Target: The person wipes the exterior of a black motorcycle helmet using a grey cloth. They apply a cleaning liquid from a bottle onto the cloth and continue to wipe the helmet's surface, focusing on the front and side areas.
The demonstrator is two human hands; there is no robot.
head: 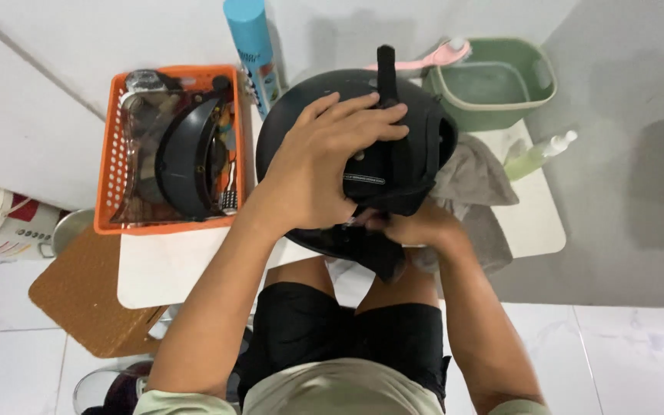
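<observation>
A black helmet (pixel 286 123) rests on a small white table (pixel 163 269) in front of me. My left hand (pixel 324 165) lies spread over its top, fingers curled onto the black inner padding and strap (pixel 386 69) that sticks up. Lower down, my right hand (pixel 416 227) is tucked under the helmet's edge, gripping the black lining there. A grey cloth (pixel 478 184) lies under and to the right of the helmet.
An orange basket (pixel 109 154) with a dark visor stands at the left. A blue spray can (pixel 253 46) stands behind it. A green tub (pixel 501 84) with a pink brush sits at the back right, a pale green bottle (pixel 536 154) beside it. A brown board (pixel 86 300) leans below the table.
</observation>
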